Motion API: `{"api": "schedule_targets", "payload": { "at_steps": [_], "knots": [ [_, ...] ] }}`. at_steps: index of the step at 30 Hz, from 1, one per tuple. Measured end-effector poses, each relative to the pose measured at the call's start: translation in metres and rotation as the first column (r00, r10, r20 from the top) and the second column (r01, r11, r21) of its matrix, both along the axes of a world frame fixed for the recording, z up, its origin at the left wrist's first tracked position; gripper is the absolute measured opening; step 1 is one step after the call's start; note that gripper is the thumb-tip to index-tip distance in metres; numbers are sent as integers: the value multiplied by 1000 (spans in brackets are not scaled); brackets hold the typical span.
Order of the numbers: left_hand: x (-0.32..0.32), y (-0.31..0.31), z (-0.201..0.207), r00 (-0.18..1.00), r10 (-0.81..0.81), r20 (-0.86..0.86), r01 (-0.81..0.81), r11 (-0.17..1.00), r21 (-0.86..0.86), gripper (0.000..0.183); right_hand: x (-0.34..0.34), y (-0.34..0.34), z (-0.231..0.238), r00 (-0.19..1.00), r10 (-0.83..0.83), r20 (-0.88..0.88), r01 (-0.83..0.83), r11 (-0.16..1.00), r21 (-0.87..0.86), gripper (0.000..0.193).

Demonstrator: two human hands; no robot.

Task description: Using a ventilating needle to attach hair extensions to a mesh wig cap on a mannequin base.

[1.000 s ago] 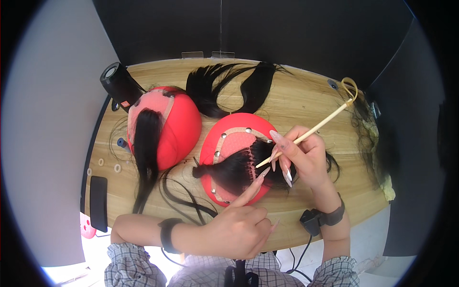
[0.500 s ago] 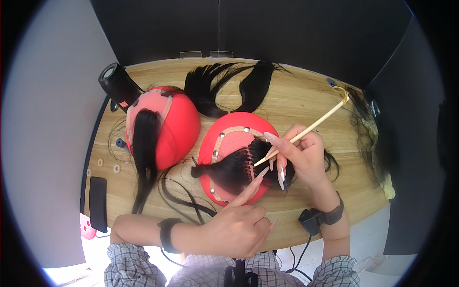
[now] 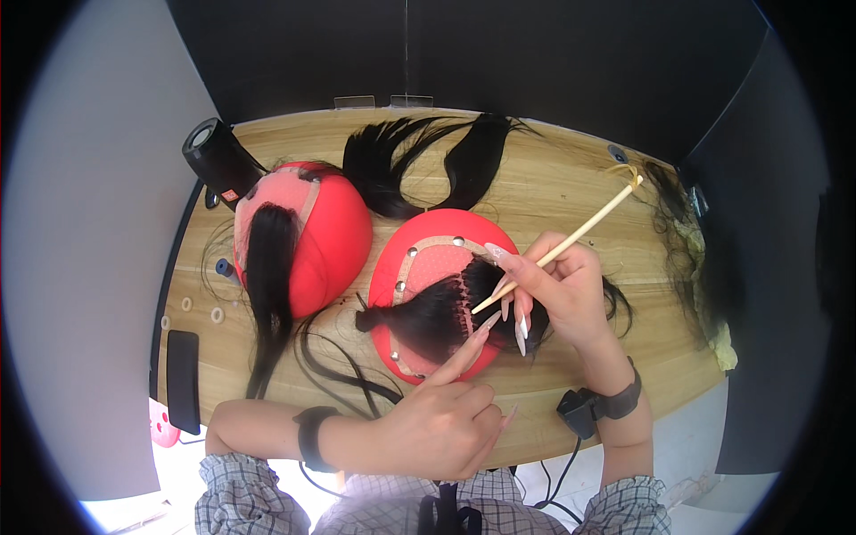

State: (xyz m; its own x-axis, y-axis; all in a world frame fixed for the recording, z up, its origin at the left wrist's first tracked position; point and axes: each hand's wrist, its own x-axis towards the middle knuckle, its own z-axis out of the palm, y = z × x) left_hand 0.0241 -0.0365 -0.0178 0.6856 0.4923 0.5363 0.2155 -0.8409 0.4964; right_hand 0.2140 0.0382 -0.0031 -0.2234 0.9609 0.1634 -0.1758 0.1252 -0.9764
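Black hair (image 3: 423, 316) on a red dome (image 3: 437, 222), my right grip (image 3: 566, 285) pinching a pale stick (image 3: 590, 219), my left grip (image 3: 446, 428) half-curled, index extended, any hold there I cannot tell

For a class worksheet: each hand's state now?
Left hand: index finger extended at the hair, others curled; whether it grips anything can't be told.
Right hand: closed, holding the stick.

head view | left fisheye | looking down | near, above hands (image 3: 446, 432) and tabletop (image 3: 557, 201)
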Motion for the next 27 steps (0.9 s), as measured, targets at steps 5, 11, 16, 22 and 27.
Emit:
{"api": "schedule_targets", "payload": {
  "at_steps": [5,11,16,22,27],
  "knots": [
    [0,0,3,1000,5,2,-5,1000,8,30,1,0,0,1000,2,14,-2,1000,11,13],
    [-1,0,4,999,2,-35,-2,1000,2,28,1,1,-2,1000,15,15,-15,1000,-3,15],
    [-4,1,9,999,-25,40,24,999,21,26,3,0,0,999,40,12,-40,999,-9,16],
    [-13,15,19,955,70,289,-97,992,78,16,3,3,-3,999,53,-11,-53,998,-16,17],
    [-27,30,26,986,29,165,-30,1000,4,20,3,2,-2,999,47,9,-47,999,-28,17]
  ]
}}
